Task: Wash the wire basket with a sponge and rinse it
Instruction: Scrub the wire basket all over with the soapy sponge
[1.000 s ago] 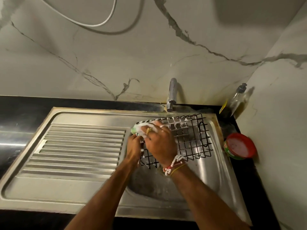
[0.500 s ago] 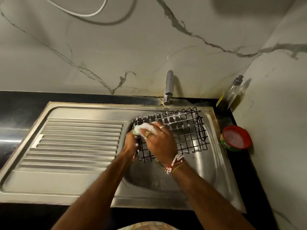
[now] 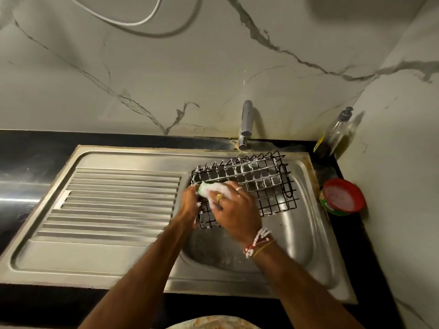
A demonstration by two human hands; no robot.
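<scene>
- The black wire basket of square mesh is held over the basin of the stainless-steel sink. Its far side is close under the tap and its left end is in the hands. Whether its right end rests on the basin wall cannot be told.
- White foam is seen clinging to many of the wires, most thickly along the far wall of the basket.
- The task is judged to be in its soaping stage — much of the mesh is already lathered, while the nearer, right-hand part of the grid looks barer, so some scrubbing is probably left.
- No water is seen running from the chrome tap and the foam is not washed off, so the rinse is taken as not yet begun.
- The green-and-white foamy sponge is gripped by the right hand, with fingers curled over it and pressing it onto the basket's left end.
- The left hand is closed round the basket's left edge, just beside the sponge — the frame is judged to be steadied by it. How its fingertips lie behind the wires cannot be made out.
- Further out, a ribbed steel draining board lies to the left of the basin. A round red tub of whitish cleaning paste is set on the black counter to the right. A clear pump bottle stands in the corner behind the tub.
</scene>
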